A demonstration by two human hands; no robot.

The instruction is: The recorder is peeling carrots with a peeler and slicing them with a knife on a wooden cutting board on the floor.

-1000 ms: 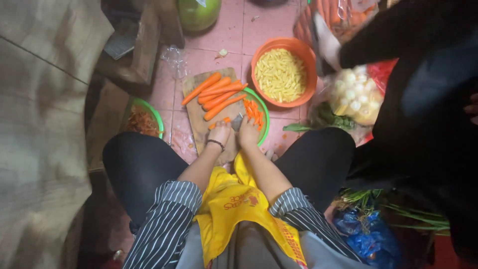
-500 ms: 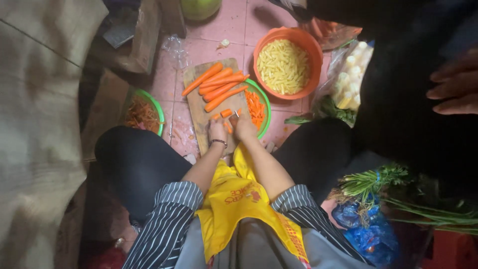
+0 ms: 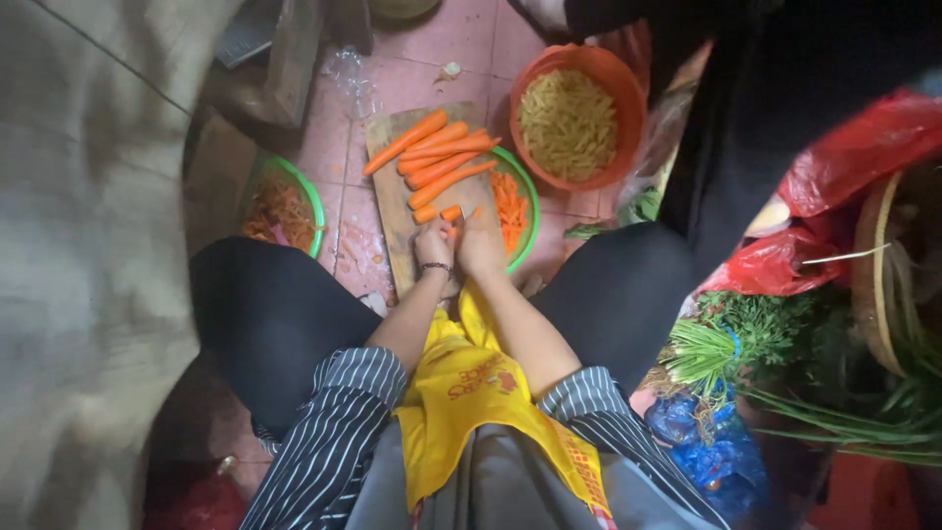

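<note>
A wooden cutting board (image 3: 392, 211) lies on the pink tiled floor between my knees. Several whole peeled carrots (image 3: 437, 162) rest across its far half. Short cut carrot pieces (image 3: 439, 212) lie at its near end. My left hand (image 3: 432, 250), with a dark wristband, is closed over those pieces. My right hand (image 3: 481, 245) sits right beside it with its fingers curled. What it grips is hidden from here.
A green bowl of cut carrot (image 3: 525, 201) touches the board's right edge. An orange bowl of yellow strips (image 3: 569, 118) stands beyond it. A green bowl of peelings (image 3: 285, 206) is at left. Another person in black (image 3: 746, 128), red bags (image 3: 854, 157) and green herbs (image 3: 726, 344) crowd the right.
Both my hands stay at the board's near end over the cut pieces. The person in black has shifted across the upper right, and their hand is out of view.
</note>
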